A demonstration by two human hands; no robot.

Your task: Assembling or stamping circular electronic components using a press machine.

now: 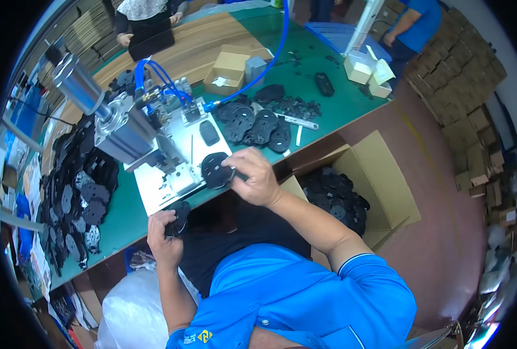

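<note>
My right hand (253, 177) pinches a rounded black plastic part (215, 168) at the near edge of a white machine plate (149, 189). Lower and to the left, my left hand (164, 237) is closed on a second black plastic part (180, 218), held tilted by the table edge. Beyond them stands a metal pneumatic press (124, 131) with a silver cylinder and blue air hoses. An oblong dark piece (209, 132) lies on the plate's far right corner. What details the undersides of the held parts have is hidden.
Black parts heap up on the green table (127, 224) left of the press, and another pile (258, 125) lies to its right. An open cardboard box (380, 174) at my right contains more black parts. A small carton (226, 71) stands farther back. Two other people are beyond the table.
</note>
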